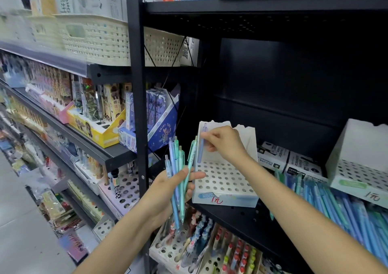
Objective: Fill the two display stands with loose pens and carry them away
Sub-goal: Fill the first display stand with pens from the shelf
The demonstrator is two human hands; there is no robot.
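A white display stand (225,181) with a grid of holes sits on the black shelf in the middle of the head view. My right hand (222,142) pinches a blue-purple pen (201,149) upright at the stand's back left corner, its tip at a hole. My left hand (174,186) grips a bundle of several blue and green pens (177,168) just left of the stand. A second white stand (357,166) sits at the right, its holes bare. A heap of loose blue and green pens (336,206) lies on the shelf between and below the two stands.
A black upright post (137,105) stands just left of my left hand. White marker boxes (287,158) sit behind the pen heap. Other filled pen displays (205,242) fill the shelf below. Boxed stationery (98,124) and cream baskets (96,40) line the left shelves.
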